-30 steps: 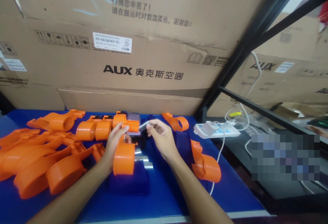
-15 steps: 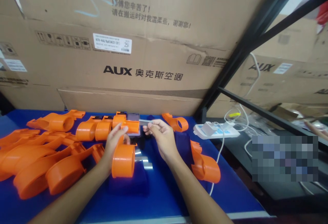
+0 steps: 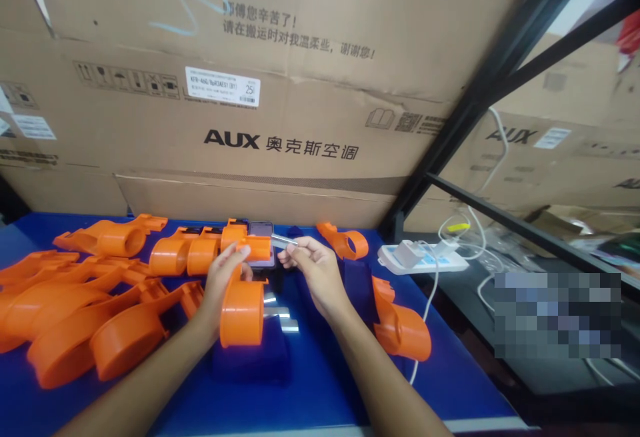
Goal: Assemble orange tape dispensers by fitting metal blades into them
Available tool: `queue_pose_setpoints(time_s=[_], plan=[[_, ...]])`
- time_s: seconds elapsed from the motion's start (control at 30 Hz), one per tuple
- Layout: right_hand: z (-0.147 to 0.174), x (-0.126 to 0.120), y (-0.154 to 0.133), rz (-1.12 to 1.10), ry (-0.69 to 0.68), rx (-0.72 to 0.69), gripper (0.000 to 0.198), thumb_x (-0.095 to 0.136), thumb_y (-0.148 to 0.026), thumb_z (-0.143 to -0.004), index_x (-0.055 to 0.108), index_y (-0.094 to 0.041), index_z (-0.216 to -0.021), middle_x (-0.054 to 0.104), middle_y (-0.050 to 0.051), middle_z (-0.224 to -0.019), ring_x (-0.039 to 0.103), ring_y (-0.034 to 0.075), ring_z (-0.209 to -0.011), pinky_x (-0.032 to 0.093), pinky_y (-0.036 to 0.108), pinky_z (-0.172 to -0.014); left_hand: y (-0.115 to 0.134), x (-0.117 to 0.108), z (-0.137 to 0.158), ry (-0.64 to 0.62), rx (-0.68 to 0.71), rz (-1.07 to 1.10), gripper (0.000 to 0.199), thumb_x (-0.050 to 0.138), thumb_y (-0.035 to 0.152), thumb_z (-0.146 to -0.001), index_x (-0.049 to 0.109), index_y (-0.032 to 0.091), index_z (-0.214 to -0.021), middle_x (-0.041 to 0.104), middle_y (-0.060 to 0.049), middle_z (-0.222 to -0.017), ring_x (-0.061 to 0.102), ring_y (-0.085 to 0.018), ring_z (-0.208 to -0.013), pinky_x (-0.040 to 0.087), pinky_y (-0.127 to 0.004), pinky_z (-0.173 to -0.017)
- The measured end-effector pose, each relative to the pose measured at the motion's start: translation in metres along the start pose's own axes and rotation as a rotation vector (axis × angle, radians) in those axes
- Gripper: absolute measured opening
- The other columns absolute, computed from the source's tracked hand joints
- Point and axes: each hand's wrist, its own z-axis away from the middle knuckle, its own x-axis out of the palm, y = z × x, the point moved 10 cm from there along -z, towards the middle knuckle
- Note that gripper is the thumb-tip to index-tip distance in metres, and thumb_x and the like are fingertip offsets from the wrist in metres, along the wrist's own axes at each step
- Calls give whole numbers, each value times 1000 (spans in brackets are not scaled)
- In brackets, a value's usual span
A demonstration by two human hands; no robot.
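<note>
My left hand (image 3: 221, 278) is closed around the narrow arm of an orange plastic tape dispenser (image 3: 242, 315); its round drum hangs below my fingers. Between the thumb and fingers of my right hand (image 3: 320, 274) is a thin metal blade strip (image 3: 283, 241). Its left end is close to the upper end of the dispenser; whether they touch I cannot tell. Several silver strips (image 3: 281, 312) lie just right of the drum, on a dark blue block (image 3: 257, 360).
More orange dispensers (image 3: 125, 344) are heaped at left, and others (image 3: 403, 330) lie at right. A phone-like device (image 3: 261, 228) sits behind my hands. A white power strip (image 3: 423, 257) with cables lies at right. A large carton (image 3: 280, 110) stands behind the blue table (image 3: 320, 400).
The blade strip in my right hand has tilted, its right end now lower, and its broad face looks turned. My left hand holds the dispenser nearly unmoved.
</note>
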Motion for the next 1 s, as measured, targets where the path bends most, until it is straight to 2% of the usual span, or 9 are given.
queue_pose_setpoints(time_s=[0.23, 0.37, 0.47, 0.53, 0.6, 0.8, 0.93, 1.0], plan=[[-2, 2, -8, 137, -58, -56, 24, 73, -41, -88, 65, -19, -83, 74, 3, -73, 64, 15, -66, 51, 29, -69, 5, -5, 2, 65, 42, -78, 41, 78, 51, -78, 53, 20, -71, 54, 5, -49, 44, -9, -46, 35, -20, -49], [0, 3, -15, 225, -83, -90, 23, 71, -41, -90, 65, -20, -84, 72, 3, -73, 64, 16, -68, 51, 29, -68, 8, -4, 3, 30, 80, -112, 36, 75, 48, -83, 56, 19, -72, 51, 5, -50, 43, -9, -48, 34, -20, -52], [2, 7, -16, 256, -119, -99, 22, 72, -40, -89, 66, -20, -84, 70, 1, -73, 63, 16, -68, 51, 29, -68, 10, 7, 5, -53, 100, -171, 30, 77, 45, -82, 68, 17, -89, 50, 6, -51, 41, -8, -49, 32, -21, -51], [3, 9, -15, 253, -129, -99, 22, 72, -40, -89, 66, -19, -84, 69, 1, -74, 63, 15, -67, 51, 28, -67, 12, 14, 9, -88, 122, -201, 37, 78, 44, -81, 71, 17, -105, 51, 6, -53, 40, -9, -50, 31, -21, -51], [3, 11, -13, 242, -124, -87, 22, 73, -41, -88, 68, -19, -86, 70, 1, -76, 64, 15, -68, 52, 28, -67, 11, 18, 12, -95, 118, -186, 39, 77, 44, -81, 72, 16, -109, 51, 6, -53, 40, -9, -50, 30, -21, -51], [-3, -8, -10, 246, 44, -100, 26, 77, -41, -83, 76, -19, -97, 75, 5, -85, 67, 18, -72, 56, 30, -66, 7, 5, 11, 41, 82, -65, 29, 77, 43, -82, 66, 19, -93, 52, 6, -53, 43, -9, -51, 34, -19, -53], [-3, -9, -12, 256, 23, -117, 26, 75, -41, -86, 80, -21, -101, 76, 5, -85, 68, 20, -76, 58, 33, -70, 4, 0, 7, 51, 70, -81, 31, 77, 46, -82, 65, 19, -89, 52, 6, -53, 43, -9, -50, 35, -20, -52], [-1, -5, -13, 249, -8, -134, 25, 74, -40, -87, 81, -22, -103, 77, 6, -92, 69, 21, -80, 58, 35, -73, 4, -1, 6, 52, 72, -79, 32, 77, 48, -81, 66, 18, -90, 51, 6, -53, 41, -9, -50, 34, -20, -51]])
